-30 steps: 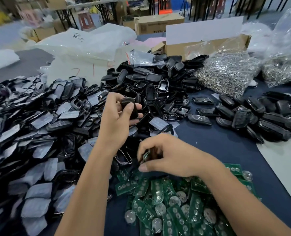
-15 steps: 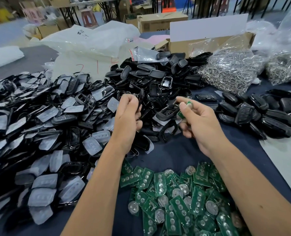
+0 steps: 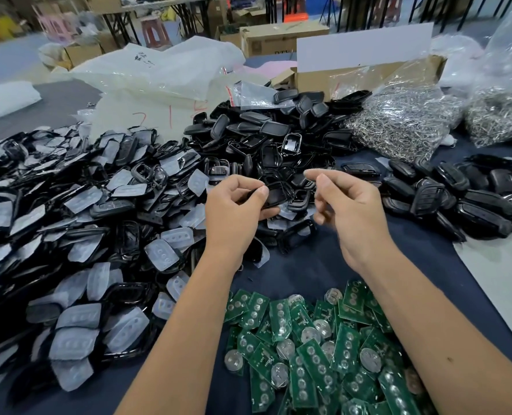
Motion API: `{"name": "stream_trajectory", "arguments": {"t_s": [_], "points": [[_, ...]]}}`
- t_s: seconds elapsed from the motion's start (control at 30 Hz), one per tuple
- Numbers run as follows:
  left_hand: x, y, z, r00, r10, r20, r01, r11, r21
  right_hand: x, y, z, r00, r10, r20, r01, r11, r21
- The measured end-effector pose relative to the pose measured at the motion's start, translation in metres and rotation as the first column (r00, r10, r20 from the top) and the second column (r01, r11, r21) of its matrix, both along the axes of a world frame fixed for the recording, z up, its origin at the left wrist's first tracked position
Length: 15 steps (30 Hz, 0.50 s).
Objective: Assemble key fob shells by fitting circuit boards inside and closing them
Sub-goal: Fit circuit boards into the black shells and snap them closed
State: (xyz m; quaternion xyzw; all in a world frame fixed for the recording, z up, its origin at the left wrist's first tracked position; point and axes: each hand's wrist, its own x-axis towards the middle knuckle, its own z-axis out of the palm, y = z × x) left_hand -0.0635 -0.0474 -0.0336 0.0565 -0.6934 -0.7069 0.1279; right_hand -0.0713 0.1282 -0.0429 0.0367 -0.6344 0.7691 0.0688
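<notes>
Black shells point(image 3: 266, 139), green circuit boards point(image 3: 308, 348)

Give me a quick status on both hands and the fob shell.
Left hand grips a black fob shell. Right hand loosely curled, holding nothing visible. Circuit boards heaped below the wrists. Nothing between the hands.

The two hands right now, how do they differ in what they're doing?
The left hand pinches a black shell between curled fingers and thumb; the right hand holds nothing. The left hand sits over the pile of shells; the right hand hangs beside it, fingers loosely curled. Both are raised above the green circuit boards.
</notes>
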Motion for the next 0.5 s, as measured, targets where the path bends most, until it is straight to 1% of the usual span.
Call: {"name": "stream_trajectory", "arguments": {"t_s": [0.07,0.13,0.2,0.27,0.3,0.37,0.5], "points": [[0.002,0.003,0.002,1.000,-0.020,0.008,0.020,0.999,0.025,0.000,-0.001,-0.001,0.999,0.027,-0.024,-0.027,1.000,0.008],[0.005,0.005,0.005,0.997,-0.082,-0.001,0.082,0.997,-0.008,0.002,-0.004,-0.002,0.997,0.037,-0.064,-0.035,0.998,0.044],[0.007,0.006,0.006,0.980,-0.197,-0.018,0.192,0.969,-0.157,0.003,-0.007,-0.003,0.995,0.045,-0.089,-0.041,0.998,0.044],[0.008,0.008,0.007,0.954,-0.297,-0.027,0.271,0.902,-0.335,0.003,-0.007,-0.004,0.996,0.026,-0.091,-0.024,1.000,0.017],[0.008,0.010,0.007,0.945,-0.326,-0.023,0.293,0.876,-0.383,0.003,-0.007,-0.004,0.996,0.002,-0.084,-0.002,1.000,-0.003],[0.008,0.012,0.005,0.946,-0.326,-0.007,0.297,0.871,-0.392,0.001,-0.004,-0.003,0.997,-0.056,-0.058,0.054,0.998,-0.039],[0.006,0.012,0.003,0.979,-0.203,-0.012,0.187,0.921,-0.341,-0.001,0.000,-0.002,0.990,-0.138,-0.015,0.137,0.987,-0.082]]}}
